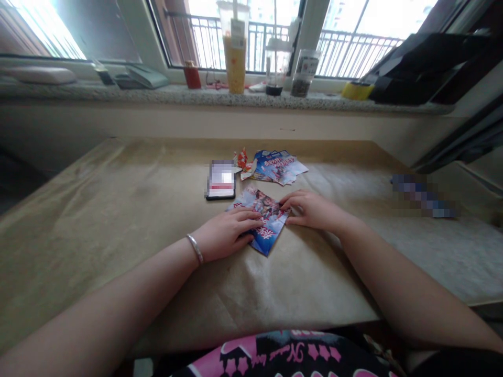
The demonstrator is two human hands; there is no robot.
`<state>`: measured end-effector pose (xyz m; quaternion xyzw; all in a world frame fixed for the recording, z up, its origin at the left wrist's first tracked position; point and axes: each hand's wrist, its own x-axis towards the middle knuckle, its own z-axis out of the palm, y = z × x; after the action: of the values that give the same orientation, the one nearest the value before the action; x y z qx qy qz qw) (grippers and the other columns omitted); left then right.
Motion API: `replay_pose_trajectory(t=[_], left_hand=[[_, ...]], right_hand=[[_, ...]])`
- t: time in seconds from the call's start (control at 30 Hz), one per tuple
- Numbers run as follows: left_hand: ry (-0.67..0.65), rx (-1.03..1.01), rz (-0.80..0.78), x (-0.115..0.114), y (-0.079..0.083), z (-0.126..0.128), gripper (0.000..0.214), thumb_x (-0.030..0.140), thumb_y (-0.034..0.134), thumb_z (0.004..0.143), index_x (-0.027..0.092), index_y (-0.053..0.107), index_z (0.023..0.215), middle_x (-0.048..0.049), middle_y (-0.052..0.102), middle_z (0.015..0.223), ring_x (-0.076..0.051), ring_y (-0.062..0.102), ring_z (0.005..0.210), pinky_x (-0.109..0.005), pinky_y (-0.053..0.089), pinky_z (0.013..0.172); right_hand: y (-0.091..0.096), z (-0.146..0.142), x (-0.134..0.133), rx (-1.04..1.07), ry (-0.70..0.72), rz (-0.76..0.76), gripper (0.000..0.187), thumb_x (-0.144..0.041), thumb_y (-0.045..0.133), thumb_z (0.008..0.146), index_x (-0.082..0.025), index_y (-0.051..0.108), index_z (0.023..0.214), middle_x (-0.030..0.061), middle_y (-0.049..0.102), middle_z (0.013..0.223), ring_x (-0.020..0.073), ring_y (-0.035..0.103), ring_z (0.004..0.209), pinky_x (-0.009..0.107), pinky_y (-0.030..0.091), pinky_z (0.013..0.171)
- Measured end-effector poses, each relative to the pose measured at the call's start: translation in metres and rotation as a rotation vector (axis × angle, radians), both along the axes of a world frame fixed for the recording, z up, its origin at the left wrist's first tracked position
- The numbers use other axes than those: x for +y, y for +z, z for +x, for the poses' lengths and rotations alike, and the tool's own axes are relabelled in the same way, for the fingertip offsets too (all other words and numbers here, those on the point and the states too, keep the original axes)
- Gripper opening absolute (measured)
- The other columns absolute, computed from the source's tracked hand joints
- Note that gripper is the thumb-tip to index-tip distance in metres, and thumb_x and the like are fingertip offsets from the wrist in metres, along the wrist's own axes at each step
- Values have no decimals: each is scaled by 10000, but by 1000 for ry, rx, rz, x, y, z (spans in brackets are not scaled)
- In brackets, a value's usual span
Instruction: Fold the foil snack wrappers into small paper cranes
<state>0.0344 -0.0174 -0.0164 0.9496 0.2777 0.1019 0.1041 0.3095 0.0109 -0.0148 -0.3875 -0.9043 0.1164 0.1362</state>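
Note:
A blue printed paper sheet (264, 220) with red and white pictures lies on the brown paper-covered table (118, 209). My left hand (226, 234) lies flat on its left part, fingers stretched out over the print. My right hand (310, 208) rests at the sheet's right corner, fingers extended and pressing the edge down. A silver bracelet (195, 247) circles my left wrist.
A phone (220, 180) lies just beyond the sheet. Behind it sits a stack of similar blue printed sheets (277, 166) and a small red-and-white folded paper piece (242, 158). The windowsill (118, 94) holds an orange drink cup (234, 50), jars and a yellow tape roll (357, 90).

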Motion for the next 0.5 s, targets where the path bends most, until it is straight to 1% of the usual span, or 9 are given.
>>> replay_pose_trajectory(t=[0.13,0.2,0.4,0.5], left_hand=[[11,-23,-11,0,2,-1,247,246,499,883,200,622,1092,-64,560,1299,-204,504,1214,-385,392,1069],[17,-24,-7,-1,3,-1,223,241,502,880,196,626,1060,-65,568,1284,-204,513,1201,-384,400,1061],[52,9,20,-2,3,-1,255,331,493,901,200,608,1087,-68,560,1283,-218,511,1196,-395,417,1039],[57,3,21,-3,3,-1,262,347,476,909,202,612,1079,-68,568,1266,-213,522,1175,-386,425,1027]], right_hand=[[0,0,0,-5,8,14,209,-355,663,779,-207,688,925,72,674,1093,227,607,1024,398,465,928],[0,-1,-1,6,18,16,190,-341,637,802,-205,688,924,74,674,1094,222,610,1020,398,466,928],[-2,-9,-4,136,85,8,161,-266,569,848,-197,685,936,76,674,1088,186,613,1012,360,475,923],[-3,-14,-4,184,121,-11,147,-267,580,844,-210,689,924,69,682,1068,181,615,1013,364,469,926]])
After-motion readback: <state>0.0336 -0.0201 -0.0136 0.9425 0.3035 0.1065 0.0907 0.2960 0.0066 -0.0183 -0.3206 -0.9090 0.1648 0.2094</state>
